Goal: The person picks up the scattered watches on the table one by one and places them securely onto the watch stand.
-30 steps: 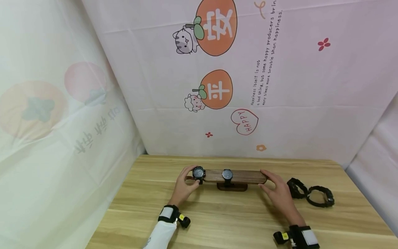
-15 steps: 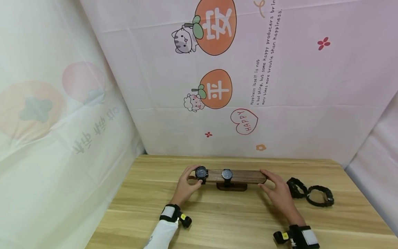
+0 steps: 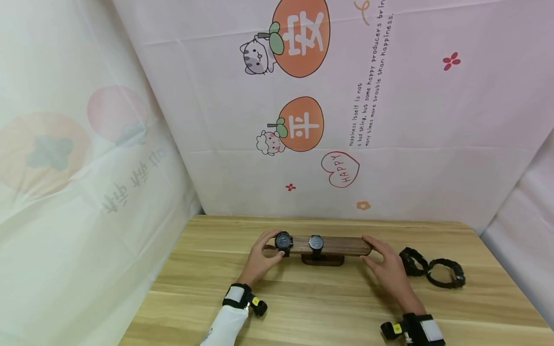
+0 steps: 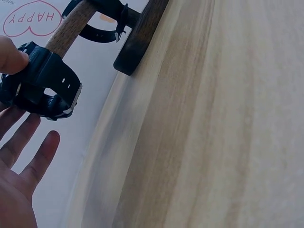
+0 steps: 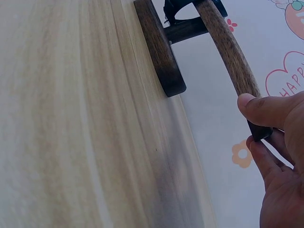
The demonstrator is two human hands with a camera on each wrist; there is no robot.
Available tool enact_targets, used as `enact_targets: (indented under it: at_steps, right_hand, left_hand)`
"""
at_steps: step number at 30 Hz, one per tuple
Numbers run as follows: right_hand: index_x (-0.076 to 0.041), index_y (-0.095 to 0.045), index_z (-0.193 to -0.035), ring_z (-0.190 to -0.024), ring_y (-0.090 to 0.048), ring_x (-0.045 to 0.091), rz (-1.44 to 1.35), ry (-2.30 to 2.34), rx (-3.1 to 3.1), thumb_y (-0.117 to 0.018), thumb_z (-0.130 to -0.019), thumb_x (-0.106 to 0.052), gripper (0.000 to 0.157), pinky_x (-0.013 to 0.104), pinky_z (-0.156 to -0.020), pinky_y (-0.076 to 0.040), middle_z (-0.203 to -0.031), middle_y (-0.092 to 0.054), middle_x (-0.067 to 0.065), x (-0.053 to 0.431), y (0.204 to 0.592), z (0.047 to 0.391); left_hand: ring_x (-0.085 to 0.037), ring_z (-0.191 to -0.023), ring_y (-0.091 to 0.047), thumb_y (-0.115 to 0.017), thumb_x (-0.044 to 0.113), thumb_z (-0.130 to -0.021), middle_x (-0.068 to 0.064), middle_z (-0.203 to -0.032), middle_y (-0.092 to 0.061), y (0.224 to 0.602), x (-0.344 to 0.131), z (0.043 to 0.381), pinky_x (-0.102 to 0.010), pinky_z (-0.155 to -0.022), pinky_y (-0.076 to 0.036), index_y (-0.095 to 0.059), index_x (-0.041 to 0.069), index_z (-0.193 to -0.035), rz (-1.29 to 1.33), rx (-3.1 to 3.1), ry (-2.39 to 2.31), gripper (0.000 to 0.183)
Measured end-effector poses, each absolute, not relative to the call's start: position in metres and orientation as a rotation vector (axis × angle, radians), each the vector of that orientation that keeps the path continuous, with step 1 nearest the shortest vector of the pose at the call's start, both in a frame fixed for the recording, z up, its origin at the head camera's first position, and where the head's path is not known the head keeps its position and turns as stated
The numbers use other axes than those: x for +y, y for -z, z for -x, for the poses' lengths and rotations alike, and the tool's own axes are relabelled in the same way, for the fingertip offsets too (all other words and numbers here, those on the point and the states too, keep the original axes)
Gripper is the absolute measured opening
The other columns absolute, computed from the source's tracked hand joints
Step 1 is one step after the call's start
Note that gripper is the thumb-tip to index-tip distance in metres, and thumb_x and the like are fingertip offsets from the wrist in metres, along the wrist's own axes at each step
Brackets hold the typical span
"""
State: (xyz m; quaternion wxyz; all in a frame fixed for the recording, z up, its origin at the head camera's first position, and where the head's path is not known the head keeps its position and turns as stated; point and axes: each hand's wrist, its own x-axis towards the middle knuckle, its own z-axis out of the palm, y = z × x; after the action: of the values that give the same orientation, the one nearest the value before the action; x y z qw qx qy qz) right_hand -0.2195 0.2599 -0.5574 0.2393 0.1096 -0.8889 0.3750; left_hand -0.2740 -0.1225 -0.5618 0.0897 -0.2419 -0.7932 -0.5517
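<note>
A dark wooden watch stand [image 3: 342, 245] with a long crossbar stands toward the back of the table. Near the bar's left end is a black wristwatch [image 3: 283, 241], its strap looped around the bar. My left hand [image 3: 258, 262] pinches this watch between thumb and fingers; the left wrist view shows the thumb on the strap [image 4: 64, 78] and some fingers spread below. A second wristwatch [image 3: 316, 242] hangs around the middle of the bar, above the base [image 5: 161, 52]. With thumb and fingers, my right hand [image 3: 387, 269] grips the bar's right end [image 5: 259, 126].
Two more black watches, one [image 3: 413, 262] leaning beside the other [image 3: 446, 273], lie on the wooden table [image 3: 320, 307] to the right of my right hand. A printed white cloth [image 3: 411, 182] hangs behind the table, and another cloth [image 3: 143, 250] is at the left.
My left hand has moved slightly right, sliding the black watch inward along the bar toward the middle watch. The right hand keeps its place on the bar's end.
</note>
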Motion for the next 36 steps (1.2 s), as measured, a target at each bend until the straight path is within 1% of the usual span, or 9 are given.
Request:
enact_targets:
  at_steps: [4,10,16,21,22,26,32,36]
  right_hand:
    - [-0.005,-0.063,-0.146,-0.125,-0.061,0.045,-0.3,-1.042,-2.437,-0.085,-0.087,0.003,0.064,0.066,-0.096,-0.054,-0.141,-0.064,0.024,0.26,0.557,0.219]
    - [-0.005,-0.063,-0.146,-0.125,-0.061,0.046,-0.298,-1.043,-2.43,-0.085,-0.086,0.004,0.065,0.066,-0.096,-0.054,-0.14,-0.065,0.024,0.259,0.557,0.218]
    - [-0.006,-0.063,-0.147,-0.124,-0.062,0.044,-0.294,-1.023,-2.43,-0.085,-0.086,0.003,0.066,0.065,-0.095,-0.053,-0.139,-0.066,0.023,0.26,0.557,0.218]
    - [-0.007,-0.063,-0.147,-0.125,-0.062,0.044,-0.296,-1.02,-2.432,-0.085,-0.086,0.003,0.065,0.064,-0.095,-0.054,-0.14,-0.066,0.023,0.26,0.557,0.218]
    - [-0.007,-0.063,-0.147,-0.125,-0.062,0.044,-0.297,-1.02,-2.432,-0.085,-0.086,0.003,0.065,0.064,-0.095,-0.054,-0.14,-0.066,0.023,0.26,0.557,0.218]
    - [-0.007,-0.063,-0.147,-0.125,-0.062,0.044,-0.3,-1.023,-2.432,-0.085,-0.086,0.003,0.065,0.064,-0.095,-0.053,-0.14,-0.066,0.022,0.26,0.557,0.218]
    - [-0.006,-0.063,-0.146,-0.125,-0.061,0.045,-0.304,-1.025,-2.429,-0.085,-0.086,0.004,0.065,0.065,-0.096,-0.053,-0.14,-0.066,0.023,0.26,0.558,0.219]
    - [-0.006,-0.063,-0.146,-0.125,-0.062,0.045,-0.306,-1.024,-2.428,-0.085,-0.086,0.004,0.065,0.065,-0.096,-0.053,-0.139,-0.066,0.023,0.26,0.557,0.219]
  left_hand:
    - [-0.033,-0.133,-0.061,-0.08,0.01,-0.096,-0.008,-0.153,-0.058,0.562,-0.122,0.274,-0.045,-0.101,-0.062,-0.057,0.022,-0.153,0.744,-2.363,1.633,0.063]
    - [-0.036,-0.134,-0.06,-0.081,0.012,-0.096,-0.012,-0.155,-0.056,0.559,-0.119,0.272,-0.05,-0.102,-0.061,-0.056,0.021,-0.154,0.757,-2.368,1.639,0.063]
    - [-0.033,-0.143,-0.054,-0.083,0.021,-0.095,-0.015,-0.159,-0.052,0.56,-0.118,0.273,-0.048,-0.104,-0.06,-0.054,0.024,-0.156,0.747,-2.406,1.614,0.068]
    - [-0.027,-0.144,-0.053,-0.085,0.024,-0.094,-0.009,-0.16,-0.053,0.561,-0.116,0.274,-0.047,-0.107,-0.059,-0.054,0.03,-0.155,0.714,-2.445,1.615,0.069]
    - [-0.026,-0.144,-0.053,-0.085,0.024,-0.094,-0.007,-0.16,-0.053,0.56,-0.115,0.274,-0.046,-0.108,-0.058,-0.054,0.031,-0.155,0.713,-2.451,1.612,0.069]
    - [-0.027,-0.143,-0.054,-0.085,0.022,-0.093,-0.003,-0.157,-0.055,0.558,-0.113,0.274,-0.043,-0.107,-0.059,-0.055,0.028,-0.155,0.726,-2.454,1.584,0.068]
    - [-0.03,-0.141,-0.055,-0.084,0.014,-0.093,-0.005,-0.156,-0.056,0.555,-0.11,0.272,-0.041,-0.104,-0.061,-0.055,0.023,-0.155,0.744,-2.448,1.554,0.069]
    - [-0.028,-0.142,-0.055,-0.085,0.013,-0.093,-0.006,-0.156,-0.056,0.554,-0.108,0.273,-0.04,-0.104,-0.06,-0.055,0.024,-0.154,0.746,-2.452,1.551,0.069]
